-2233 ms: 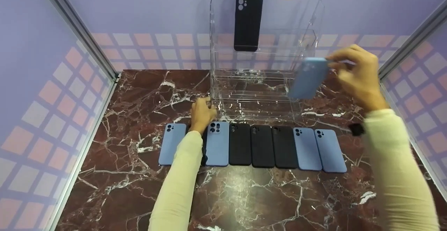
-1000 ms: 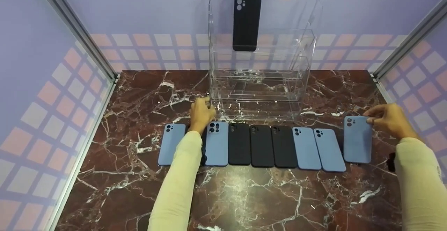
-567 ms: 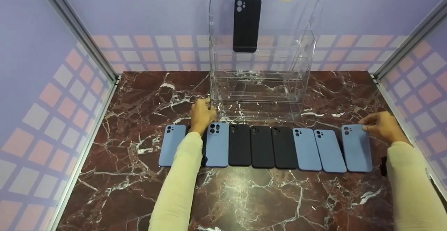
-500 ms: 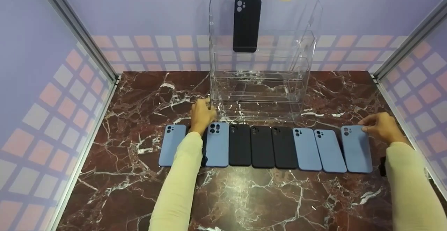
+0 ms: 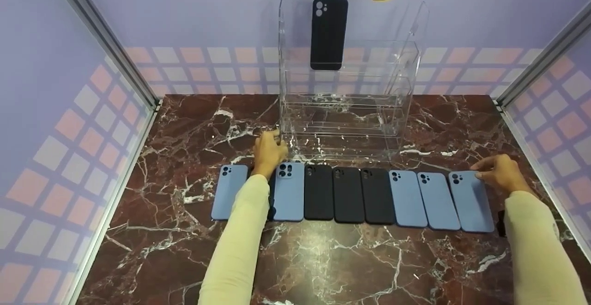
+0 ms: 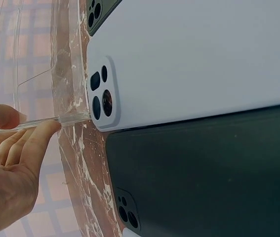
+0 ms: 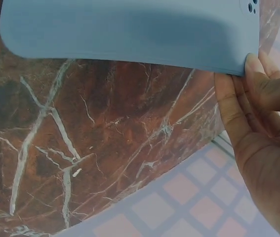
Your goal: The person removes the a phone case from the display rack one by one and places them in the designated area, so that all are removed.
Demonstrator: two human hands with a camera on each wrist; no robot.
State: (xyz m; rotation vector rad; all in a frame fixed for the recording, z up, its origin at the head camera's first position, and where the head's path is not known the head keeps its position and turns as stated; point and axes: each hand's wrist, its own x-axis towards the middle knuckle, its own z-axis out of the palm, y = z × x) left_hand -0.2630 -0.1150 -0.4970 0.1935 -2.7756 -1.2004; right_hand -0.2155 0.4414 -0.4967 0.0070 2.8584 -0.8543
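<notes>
My left hand (image 5: 268,152) grips the front left edge of a clear acrylic display rack (image 5: 341,134); in the left wrist view the thumb lies on one side of the panel, the fingers on the other. My right hand (image 5: 503,173) pinches the upper right corner of a blue phone case (image 5: 473,203), the rightmost in a row. In the right wrist view the thumb (image 7: 256,74) overlaps that corner. Blue and black phone cases lie side by side before the rack, camera cutouts away from me. A black case (image 6: 204,163) is mostly hidden under my left forearm in the head view.
A black phone case (image 5: 328,32) stands upright in the rack's top tier. Purple walls with pink and white squares enclose the marbled table (image 5: 323,268) at the back and both sides. Metal strips (image 5: 115,157) run along the side edges.
My right hand has brought the blue phone case from beside the rack down to the right end of the row and drawn it nearer its neighbour. The left hand keeps its grip on the rack.
</notes>
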